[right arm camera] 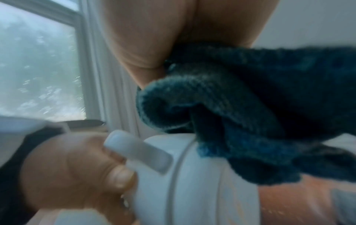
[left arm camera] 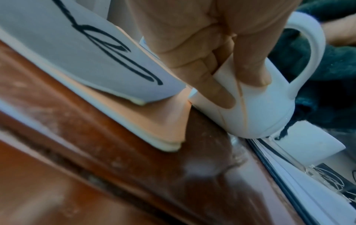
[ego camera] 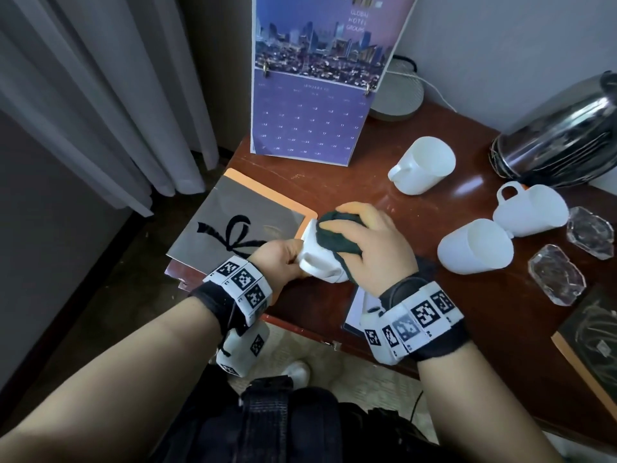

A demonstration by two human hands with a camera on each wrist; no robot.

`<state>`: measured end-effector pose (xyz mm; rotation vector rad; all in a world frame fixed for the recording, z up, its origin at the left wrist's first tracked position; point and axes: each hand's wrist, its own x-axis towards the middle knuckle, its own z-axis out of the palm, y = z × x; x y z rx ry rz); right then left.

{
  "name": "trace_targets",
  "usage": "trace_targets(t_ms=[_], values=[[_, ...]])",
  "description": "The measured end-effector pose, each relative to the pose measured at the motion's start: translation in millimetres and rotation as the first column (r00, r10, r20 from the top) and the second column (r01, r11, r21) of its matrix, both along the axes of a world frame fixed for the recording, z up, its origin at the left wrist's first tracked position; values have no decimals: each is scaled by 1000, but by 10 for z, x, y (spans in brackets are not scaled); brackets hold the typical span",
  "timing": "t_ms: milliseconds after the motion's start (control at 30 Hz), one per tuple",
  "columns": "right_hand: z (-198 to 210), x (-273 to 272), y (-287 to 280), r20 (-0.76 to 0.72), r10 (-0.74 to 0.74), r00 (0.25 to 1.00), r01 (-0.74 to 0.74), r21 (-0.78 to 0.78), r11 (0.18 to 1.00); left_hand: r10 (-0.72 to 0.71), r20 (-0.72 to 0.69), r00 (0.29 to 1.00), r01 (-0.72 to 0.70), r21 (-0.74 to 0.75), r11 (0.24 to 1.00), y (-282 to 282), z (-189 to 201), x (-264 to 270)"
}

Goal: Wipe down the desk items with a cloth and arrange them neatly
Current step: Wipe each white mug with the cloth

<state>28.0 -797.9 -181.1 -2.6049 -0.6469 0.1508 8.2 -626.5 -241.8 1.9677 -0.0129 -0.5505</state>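
I hold a white mug [ego camera: 319, 262] on its side over the desk's front left part. My left hand [ego camera: 293, 259] pinches its wall near the rim, with the thumb [left arm camera: 254, 68] by the handle and a finger [left arm camera: 213, 89] on the other side of the wall. My right hand [ego camera: 364, 242] grips a bunched dark teal cloth [ego camera: 337, 233] and presses it on the mug's upper side. In the right wrist view the cloth [right arm camera: 240, 106] drapes over the mug [right arm camera: 192, 190] beside its handle. Three more white mugs [ego camera: 422, 165] [ego camera: 531, 208] [ego camera: 474, 247] lie on their sides to the right.
A grey folder with a black bow [ego camera: 240, 225] lies at the desk's left corner. A purple calendar [ego camera: 314, 121] stands at the back. A steel kettle [ego camera: 561, 135], two glass ashtrays [ego camera: 589, 232] [ego camera: 556, 279] and a book [ego camera: 594, 345] are on the right. A white pad [ego camera: 355, 309] lies under my right wrist.
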Motion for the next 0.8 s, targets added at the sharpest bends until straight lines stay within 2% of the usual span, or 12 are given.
trace_targets(t_ms=[67, 133, 267, 367, 400, 467, 533, 633, 800], values=[[-25, -4, 99, 31, 121, 992, -117, -95, 989, -1, 11, 1000, 1, -35, 999, -11, 21, 3], [-63, -21, 89, 22, 155, 988, -151, -139, 979, 7, 6, 1000, -7, -49, 999, -2, 13, -2], [-65, -52, -227, -37, 10, 999, -16, -148, 989, 15, -42, 999, -18, -62, 998, 11, -31, 15], [28, -8, -395, -101, -78, 992, 45, -293, 955, 18, -76, 997, -26, -100, 995, 3, -42, 11], [64, 21, -387, -92, -104, 990, 73, -291, 954, 24, -83, 996, -34, -126, 991, -3, -34, 6], [152, 56, -227, -23, -126, 992, 121, -155, 980, 33, -88, 996, -45, -145, 988, -14, -31, 3], [197, 75, 27, 3, -55, 998, 55, -80, 995, 47, -91, 995, -60, -149, 987, -10, -22, 5], [120, 29, 248, -88, 96, 991, -114, -237, 965, 28, -90, 996, -39, -117, 992, 11, -5, 6], [5, -70, -213, -165, -63, 984, 26, -220, 975, 39, -113, 993, -56, -149, 987, 1, -32, -8]])
